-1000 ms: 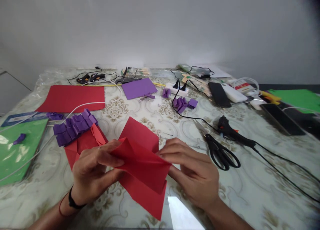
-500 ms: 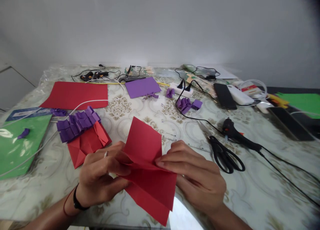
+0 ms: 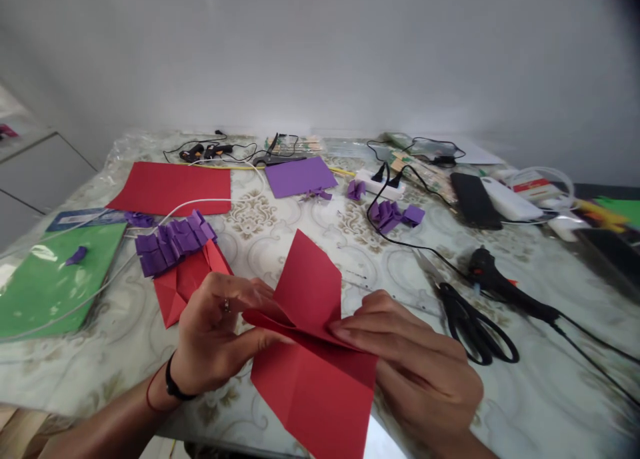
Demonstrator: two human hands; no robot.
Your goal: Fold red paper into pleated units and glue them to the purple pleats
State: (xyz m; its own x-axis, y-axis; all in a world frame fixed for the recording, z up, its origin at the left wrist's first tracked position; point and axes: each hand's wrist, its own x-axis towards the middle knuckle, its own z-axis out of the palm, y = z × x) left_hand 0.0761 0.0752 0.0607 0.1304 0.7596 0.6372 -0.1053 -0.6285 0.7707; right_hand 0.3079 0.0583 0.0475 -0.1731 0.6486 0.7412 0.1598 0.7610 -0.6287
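A sheet of red paper (image 3: 320,392), folded with a pinched ridge across its middle, is held up between both hands above the table. My left hand (image 3: 220,332), with a ring and a black wristband, pinches the ridge's left end between thumb and fingers. The right end is gripped by my right hand (image 3: 420,359); its thumb is hidden. Just behind my left hand lies a folded red paper piece (image 3: 185,282), with a row of pleated purple paper (image 3: 175,242) on it. Right of my right hand are black-handled scissors (image 3: 475,326).
A black glue gun (image 3: 500,282) lies at right, its cord trailing off. Farther back are a white power strip (image 3: 383,187), purple paper scraps (image 3: 387,216), a purple sheet (image 3: 300,177), a red sheet (image 3: 175,189) and a black phone (image 3: 475,200). Green paper in plastic (image 3: 75,279) lies left.
The left thumb has moved along the ridge and the fold looks tighter, with the lower flap turned to face up more. The view has shifted left, so the table's things appear farther right.
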